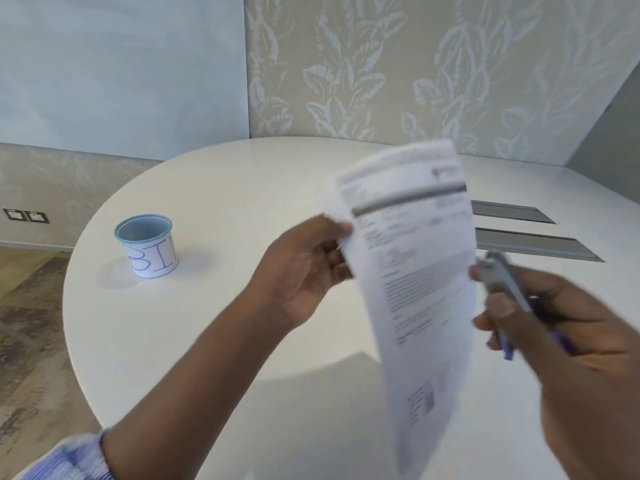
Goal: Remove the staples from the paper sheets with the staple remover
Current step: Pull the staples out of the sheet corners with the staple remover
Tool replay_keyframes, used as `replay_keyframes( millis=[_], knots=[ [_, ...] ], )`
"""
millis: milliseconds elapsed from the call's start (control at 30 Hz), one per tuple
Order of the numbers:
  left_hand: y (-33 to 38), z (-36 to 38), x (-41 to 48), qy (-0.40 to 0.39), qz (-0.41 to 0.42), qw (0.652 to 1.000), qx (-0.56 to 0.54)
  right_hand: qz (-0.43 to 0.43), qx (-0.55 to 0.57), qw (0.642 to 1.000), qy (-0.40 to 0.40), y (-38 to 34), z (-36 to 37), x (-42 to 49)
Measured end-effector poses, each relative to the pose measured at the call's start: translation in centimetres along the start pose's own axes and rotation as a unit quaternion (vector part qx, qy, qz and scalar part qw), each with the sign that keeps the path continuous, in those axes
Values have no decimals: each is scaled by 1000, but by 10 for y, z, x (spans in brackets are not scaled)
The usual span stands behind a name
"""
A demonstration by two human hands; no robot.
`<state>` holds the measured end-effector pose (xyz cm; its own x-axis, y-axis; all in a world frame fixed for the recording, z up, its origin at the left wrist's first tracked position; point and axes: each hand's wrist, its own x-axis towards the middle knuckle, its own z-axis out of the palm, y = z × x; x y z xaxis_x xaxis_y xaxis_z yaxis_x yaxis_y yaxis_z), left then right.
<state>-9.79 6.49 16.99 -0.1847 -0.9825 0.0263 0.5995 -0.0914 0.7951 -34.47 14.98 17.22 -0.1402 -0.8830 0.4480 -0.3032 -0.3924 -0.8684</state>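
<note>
My left hand (304, 268) pinches the left edge of the printed paper sheets (415, 271), which hang in the air above the white table (214, 341), blurred by motion. My right hand (561, 327) is closed around the grey and blue staple remover (502, 282), whose jaw end points up and left, close to the right edge of the sheets. I cannot make out any staple in the blur.
A small blue-rimmed cup (147, 245) with a paper label reading "BIN" stands on the left part of the table. Two grey cable hatches (526, 237) are set into the tabletop at the right. A patterned wall (415, 71) rises behind the table.
</note>
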Motion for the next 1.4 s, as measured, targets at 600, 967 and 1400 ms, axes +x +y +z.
replay_keyframes(
  millis=[600,967,1400],
  knots=[
    [-105,-123,-30,296,-96,924,222,127,-44,985,-104,145,133,-49],
    [-101,-125,-34,285,-100,942,144,55,-88,987,-126,137,146,-38],
    [-106,-129,-47,240,-58,960,131,-44,-63,994,-81,146,178,-29]
  ],
)
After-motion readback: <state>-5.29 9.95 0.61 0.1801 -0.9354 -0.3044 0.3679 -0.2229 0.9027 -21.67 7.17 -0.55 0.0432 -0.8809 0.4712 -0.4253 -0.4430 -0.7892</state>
